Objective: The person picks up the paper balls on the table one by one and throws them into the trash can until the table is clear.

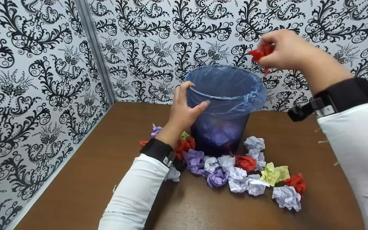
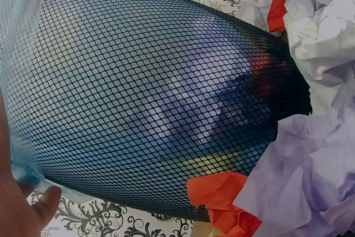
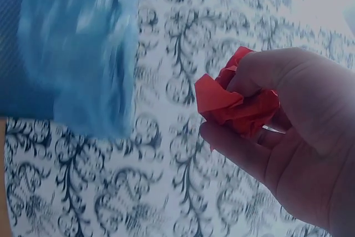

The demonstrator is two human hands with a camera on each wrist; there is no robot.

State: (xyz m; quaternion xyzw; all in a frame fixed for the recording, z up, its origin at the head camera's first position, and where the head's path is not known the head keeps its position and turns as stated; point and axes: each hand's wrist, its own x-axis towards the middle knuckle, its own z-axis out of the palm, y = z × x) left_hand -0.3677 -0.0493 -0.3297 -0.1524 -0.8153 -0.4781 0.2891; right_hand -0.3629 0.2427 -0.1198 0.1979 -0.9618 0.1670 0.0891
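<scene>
A dark mesh wastebasket [image 1: 222,131] stands on the table, lined with a blue plastic bag [image 1: 254,99] folded over its rim. Crumpled paper shows through the mesh [image 2: 183,98] in the left wrist view. My left hand [image 1: 184,110] grips the basket's left rim, its thumb on the near side of the bag. Above and to the right of the opening, my right hand [image 1: 284,49] pinches a crumpled red paper ball [image 3: 238,104] between thumb and fingers. In the right wrist view that ball is apart from the blue bag [image 3: 83,48].
Crumpled paper balls lie around the basket's foot: purple [image 1: 217,178], white [image 1: 287,197], yellow [image 1: 274,174] and red [image 1: 246,163] ones. The brown table [image 1: 203,207] meets patterned walls [image 1: 152,38] behind and at the left.
</scene>
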